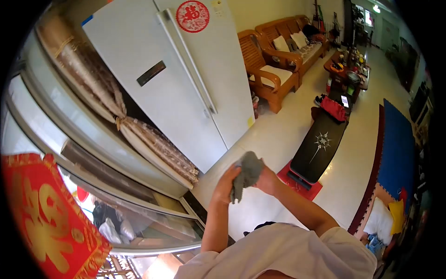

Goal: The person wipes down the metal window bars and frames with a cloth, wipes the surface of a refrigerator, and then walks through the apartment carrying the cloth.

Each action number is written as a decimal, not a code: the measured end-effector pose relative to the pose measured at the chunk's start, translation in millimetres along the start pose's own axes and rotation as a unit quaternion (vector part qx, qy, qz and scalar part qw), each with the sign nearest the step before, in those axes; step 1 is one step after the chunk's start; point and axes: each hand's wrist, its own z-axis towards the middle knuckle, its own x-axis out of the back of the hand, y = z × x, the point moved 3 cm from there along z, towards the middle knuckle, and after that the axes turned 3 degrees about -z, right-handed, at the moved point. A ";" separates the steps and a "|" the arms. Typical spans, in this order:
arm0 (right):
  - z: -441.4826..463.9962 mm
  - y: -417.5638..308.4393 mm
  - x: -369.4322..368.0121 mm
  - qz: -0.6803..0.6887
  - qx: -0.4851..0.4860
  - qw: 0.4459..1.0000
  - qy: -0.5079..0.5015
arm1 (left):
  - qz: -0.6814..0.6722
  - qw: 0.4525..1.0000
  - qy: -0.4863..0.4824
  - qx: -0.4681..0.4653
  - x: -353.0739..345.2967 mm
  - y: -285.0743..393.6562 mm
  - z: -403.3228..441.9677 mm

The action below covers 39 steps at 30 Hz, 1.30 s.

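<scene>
A grey cloth (251, 168) is bunched up between my two hands in front of my body. My left hand (226, 184) is closed on its left side, and a loose end of the cloth hangs down beside the fingers. On the other side, my right hand (266, 179) grips the cloth's right edge, its fingers partly hidden behind the fabric. Both forearms reach forward from a light-coloured shirt (288, 251).
A white refrigerator (167, 102) and a tied curtain (116, 111) stand ahead to the left, by a sliding glass door (153, 223). A black padded bench (320, 144) is on the right, before wooden sofas (274, 69). Blue mats (395, 153) line the far right.
</scene>
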 end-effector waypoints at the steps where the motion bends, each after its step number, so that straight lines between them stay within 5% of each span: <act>1: 0.0 -9.3 13.2 0.035 -0.001 0.999 -0.006 | 0.004 1.000 -0.004 0.006 -2.7 -2.1 17.0; 3: 2.6 -29.6 41.5 0.052 0.007 0.999 0.001 | 0.024 0.995 -0.041 0.083 -4.9 -13.6 55.2; 6: 18.5 -56.6 65.9 0.098 0.011 0.995 0.030 | 0.039 0.995 -0.074 0.049 7.7 -32.4 113.7; 8: 41.4 -73.2 84.3 -0.084 0.062 0.991 0.086 | 0.016 0.997 -0.062 0.050 13.2 -35.8 150.4; 12: 104.1 -113.4 117.0 -0.071 0.125 0.975 0.168 | 0.004 1.000 0.016 0.007 18.6 -35.2 232.0; 19: 228.4 -178.6 107.4 -0.344 0.280 0.894 0.055 | -0.108 0.977 0.125 -0.137 54.6 31.5 388.2; 22: 283.2 -204.4 100.4 -0.450 0.336 0.826 0.054 | -0.135 0.980 0.136 -0.051 84.5 63.9 436.0; 24: 312.6 -225.6 98.0 -0.429 0.292 0.854 0.040 | -0.063 0.990 0.114 -0.047 65.5 97.6 433.9; 27: 344.9 -250.9 105.5 -0.497 0.335 0.797 0.071 | 0.043 0.986 0.132 -0.095 68.5 121.3 448.5; 29: 367.0 -273.3 108.9 -0.410 0.235 0.877 0.083 | 0.116 0.981 0.105 -0.113 61.8 146.0 463.9; 33: 422.0 -327.8 115.8 -0.270 0.240 0.931 0.052 | 0.166 0.964 0.044 -0.203 71.4 184.5 527.5; 36: 459.3 -356.7 97.6 -0.241 0.294 0.925 0.011 | 0.234 0.906 0.085 -0.342 72.7 229.3 554.8; 39: 500.9 -369.1 92.1 -0.341 0.360 0.861 0.115 | 0.358 0.775 0.143 -0.500 80.2 266.3 573.0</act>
